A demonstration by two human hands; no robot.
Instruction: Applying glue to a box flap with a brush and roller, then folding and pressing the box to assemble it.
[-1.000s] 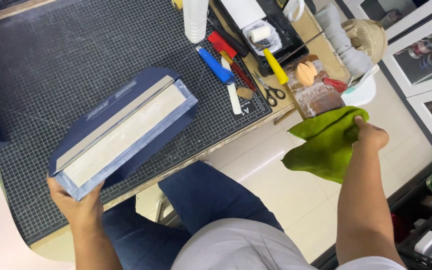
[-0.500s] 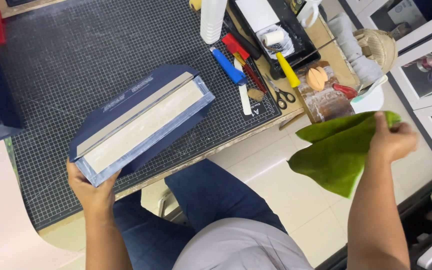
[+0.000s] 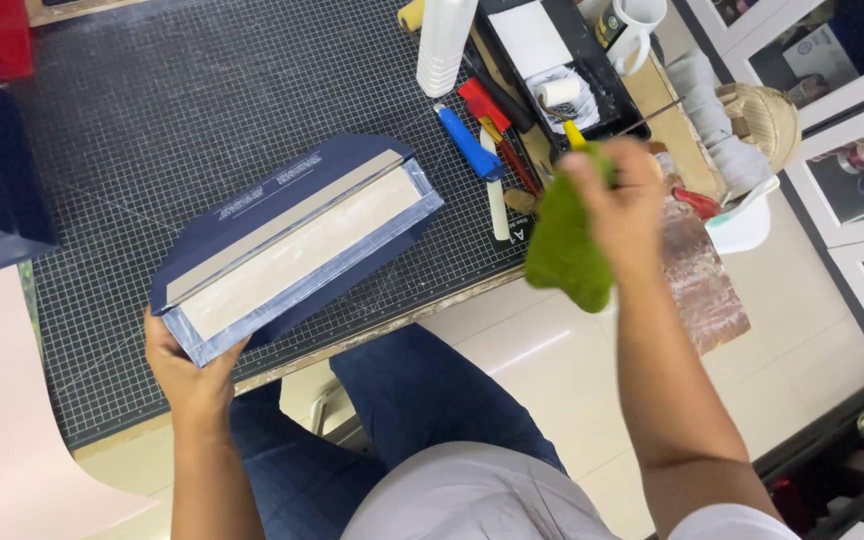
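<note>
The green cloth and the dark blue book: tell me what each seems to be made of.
Green cloth: soft fabric, probably microfibre or felt; it hangs limp and bunched from the right hand, with a matte, fuzzy surface.

Dark blue book: the cover looks like board under matte cloth or paper; it keeps flat, stiff planes. The pale page block looks like paper. The left hand grips its near end.

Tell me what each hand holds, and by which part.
Left hand holds the book by its near end; right hand holds the green cloth by its top.

The book point(image 3: 297, 245) lies on the mat point(image 3: 152, 130). Right of the book lie the knives point(image 3: 482, 135). The cloth point(image 3: 567, 245) hangs beyond the mat's right edge.
</note>
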